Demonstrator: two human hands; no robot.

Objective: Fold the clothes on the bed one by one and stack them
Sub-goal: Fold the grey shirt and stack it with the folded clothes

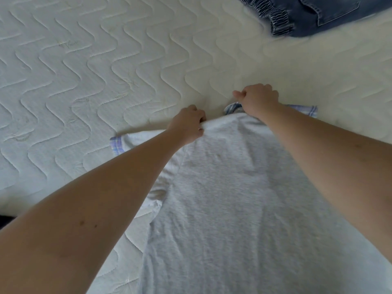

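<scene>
A light grey shirt (229, 198) with blue plaid collar and sleeve cuffs lies spread on the bed, its body running toward me. My left hand (188, 125) pinches the shirt's far edge near the left shoulder. My right hand (257, 97) is closed on the fabric near the plaid collar (232, 108). One plaid cuff (116, 145) sticks out at the left, another plaid edge (309, 110) shows at the right. My forearms cover part of the shirt's sides.
The white quilted mattress (95, 71) stretches to the left and far side. A pair of blue jeans (314, 13) lies at the top right corner. A dark strip (5, 220) shows past the bed's near-left edge.
</scene>
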